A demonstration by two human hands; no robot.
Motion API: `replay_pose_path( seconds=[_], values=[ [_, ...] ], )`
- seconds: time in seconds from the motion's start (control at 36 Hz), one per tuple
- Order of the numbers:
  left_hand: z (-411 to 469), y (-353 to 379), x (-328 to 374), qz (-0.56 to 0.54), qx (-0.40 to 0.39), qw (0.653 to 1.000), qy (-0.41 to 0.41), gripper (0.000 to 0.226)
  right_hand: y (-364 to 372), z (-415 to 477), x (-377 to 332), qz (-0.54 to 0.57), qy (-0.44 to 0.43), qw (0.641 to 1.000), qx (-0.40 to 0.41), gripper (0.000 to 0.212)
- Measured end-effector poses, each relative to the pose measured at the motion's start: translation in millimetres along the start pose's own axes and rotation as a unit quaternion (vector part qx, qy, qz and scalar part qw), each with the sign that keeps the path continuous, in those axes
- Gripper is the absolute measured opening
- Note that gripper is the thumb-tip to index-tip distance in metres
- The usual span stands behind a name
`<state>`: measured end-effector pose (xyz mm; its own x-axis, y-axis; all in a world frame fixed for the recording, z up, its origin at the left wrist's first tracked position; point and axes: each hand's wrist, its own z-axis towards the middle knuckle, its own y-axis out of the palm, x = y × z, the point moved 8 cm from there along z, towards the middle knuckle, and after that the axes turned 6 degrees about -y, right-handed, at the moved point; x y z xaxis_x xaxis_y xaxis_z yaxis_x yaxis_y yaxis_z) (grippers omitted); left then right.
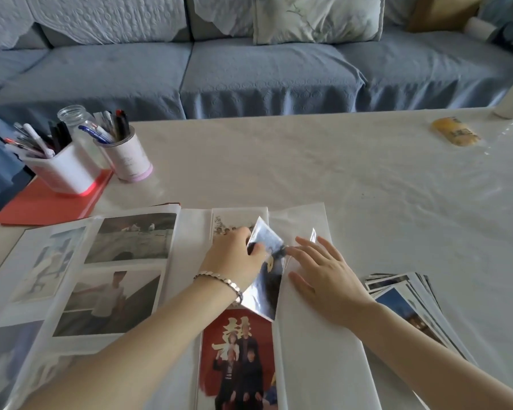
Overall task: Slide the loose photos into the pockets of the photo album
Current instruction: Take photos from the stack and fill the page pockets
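Observation:
The photo album (317, 335) lies open on the table in front of me. Its left page holds several photos in pockets. On the right page, a red family photo (237, 359) sits in the lower pocket and a pale photo (228, 223) in the top one. My left hand (234, 255) grips a glossy loose photo (267, 279), tilted up over the middle pocket. My right hand (323, 276) lies flat with fingers spread on the page beside it, fingertips touching the photo's edge. A fanned stack of loose photos (406, 303) rests right of the album.
Two white pen holders (68, 170) (128, 158) and a glass jar (77, 119) stand at the back left, over a red folder (42, 205). A yellow packet (455, 133) lies far right. A blue sofa (249, 69) runs behind the table.

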<state>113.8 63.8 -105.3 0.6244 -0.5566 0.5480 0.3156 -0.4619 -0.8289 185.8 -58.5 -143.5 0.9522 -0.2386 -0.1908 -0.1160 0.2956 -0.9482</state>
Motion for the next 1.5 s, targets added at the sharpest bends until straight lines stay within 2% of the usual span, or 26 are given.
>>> replay_pose_path(
  seconds=[0.08,0.17,0.22,0.28,0.36,0.44,0.5,0.58,0.67,0.75,0.83,0.89,0.94,1.0,1.11,1.19,1.28,1.31,1.36,1.44,1.5],
  values=[
    [-1,-8,-11,-0.107,0.081,0.99,-0.049,0.037,1,0,0,0.027,0.013,0.999,0.01,0.027],
    [-1,-13,-31,-0.174,0.134,0.969,-0.114,0.037,4,1,-3,0.03,0.03,0.999,-0.011,0.031],
    [-2,-13,-37,-0.173,0.129,0.969,-0.121,0.038,9,1,-10,0.027,0.033,0.998,-0.044,0.043],
    [-5,-15,-39,-0.167,0.129,0.97,-0.119,0.039,11,2,-16,0.056,0.04,0.995,-0.072,0.064],
    [-8,-25,-38,-0.172,0.153,0.967,-0.11,0.041,10,3,-23,0.109,0.048,0.99,-0.08,0.089],
    [-12,-38,-31,-0.231,0.188,0.949,-0.101,0.04,9,1,-36,0.114,0.062,0.986,-0.1,0.092],
    [-13,-38,-25,-0.28,0.172,0.938,-0.113,0.037,7,0,-48,0.125,0.073,0.985,-0.098,0.085],
    [-8,-14,-23,-0.352,0.076,0.918,-0.166,0.031,6,-4,-63,0.16,0.094,0.978,-0.098,0.055],
    [-7,11,-21,-0.422,-0.013,0.882,-0.212,0.028,8,-10,-70,0.189,0.103,0.971,-0.107,0.044],
    [-10,13,-23,-0.375,-0.026,0.906,-0.195,0.026,2,-17,-67,0.192,0.092,0.97,-0.116,0.035],
    [-18,11,-19,-0.302,-0.041,0.941,-0.146,0.022,-5,-22,-52,0.182,0.084,0.976,-0.091,0.028],
    [-22,11,-27,-0.307,-0.034,0.939,-0.148,0.03,-7,-22,-33,0.154,0.106,0.981,-0.056,0.03],
    [-24,10,-42,-0.341,-0.01,0.922,-0.183,0.037,-9,-19,-15,0.138,0.152,0.978,-0.036,0.036],
    [-24,10,-55,-0.383,0.019,0.897,-0.22,0.046,-6,-14,-3,0.13,0.2,0.969,-0.056,0.052],
    [-20,12,-68,-0.417,0.056,0.869,-0.258,0.033,4,6,9,0.114,0.269,0.952,-0.093,0.084],
    [-18,18,-78,-0.448,0.063,0.849,-0.274,0.026,16,12,11,0.084,0.293,0.94,-0.153,0.09],
    [-15,23,-86,-0.462,0.052,0.839,-0.283,0.046,19,11,11,0.07,0.299,0.94,-0.145,0.089],
    [-15,23,-86,-0.463,0.05,0.838,-0.284,0.051,19,11,11,0.071,0.302,0.941,-0.136,0.089],
    [-17,13,-80,-0.439,0.055,0.855,-0.269,0.044,20,9,13,0.071,0.307,0.941,-0.126,0.087],
    [-15,1,-76,-0.354,0.079,0.904,-0.226,0.029,22,10,16,0.074,0.309,0.94,-0.125,0.083],
    [-15,-7,-67,-0.272,0.092,0.94,-0.184,0.034,23,11,16,0.079,0.312,0.939,-0.124,0.08]
  ],
)
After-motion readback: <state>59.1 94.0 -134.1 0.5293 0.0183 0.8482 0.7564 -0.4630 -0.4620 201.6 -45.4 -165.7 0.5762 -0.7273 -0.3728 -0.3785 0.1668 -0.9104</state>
